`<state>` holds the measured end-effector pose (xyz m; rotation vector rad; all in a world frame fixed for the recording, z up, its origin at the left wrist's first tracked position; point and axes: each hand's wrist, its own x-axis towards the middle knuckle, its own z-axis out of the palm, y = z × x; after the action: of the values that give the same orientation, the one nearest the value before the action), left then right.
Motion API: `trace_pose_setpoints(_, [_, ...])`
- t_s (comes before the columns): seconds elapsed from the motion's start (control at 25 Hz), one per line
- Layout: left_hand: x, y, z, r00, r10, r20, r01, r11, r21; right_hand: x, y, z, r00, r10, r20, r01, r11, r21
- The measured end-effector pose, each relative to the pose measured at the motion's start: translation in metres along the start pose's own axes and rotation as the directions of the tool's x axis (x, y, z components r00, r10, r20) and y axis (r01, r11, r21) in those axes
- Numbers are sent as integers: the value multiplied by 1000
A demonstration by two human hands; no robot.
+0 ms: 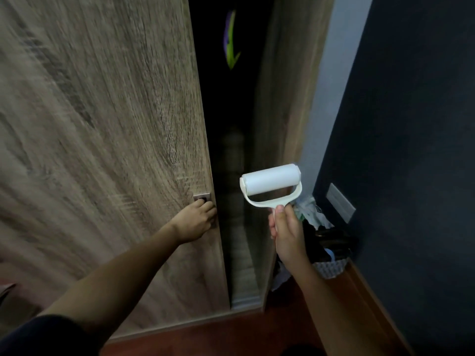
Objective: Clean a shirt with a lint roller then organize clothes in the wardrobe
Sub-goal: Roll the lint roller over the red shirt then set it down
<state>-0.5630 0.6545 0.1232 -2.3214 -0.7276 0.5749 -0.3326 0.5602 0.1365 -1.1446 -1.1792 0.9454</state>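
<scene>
A wood-grain wardrobe door (108, 129) fills the left of the view, standing partly open on a dark gap. My left hand (196, 220) grips the door's edge just below its small metal handle (203, 197). My right hand (288, 235) is shut on the handle of a white lint roller (271, 183), held upright in front of the gap with the roll on top. Inside the dark wardrobe, a green and purple garment (231, 39) hangs high up. No shirt is clearly visible; the rest of the interior is too dark to read.
A dark blue wall (411, 124) stands close on the right with a pale switch plate (340, 201). A patterned basket (329, 265) stuffed with dark items and plastic bags sits on the reddish wooden floor (231, 337) beside the wardrobe's right side panel (285, 86).
</scene>
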Motion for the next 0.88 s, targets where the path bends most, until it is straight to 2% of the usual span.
trace_pose_setpoints(0.2, [-76, -25, 38, 996, -35, 87, 34, 999, 11, -6, -4, 83, 998, 3, 66, -5, 999, 36])
trace_pose_setpoints(0.52, [-194, -55, 103, 992, -87, 90, 87, 996, 4, -27, -5, 201, 994, 21, 112, -27, 998, 52])
trace_pose_setpoints(0.76, [-257, -71, 141, 984, -174, -46, 173, 984, -36, -40, -6, 248, 994, 14, 105, -18, 999, 41])
trace_pose_setpoints(0.88, [-277, -75, 153, 979, -191, -66, 188, 981, -44, -44, -11, 260, 994, 18, 110, -22, 999, 38])
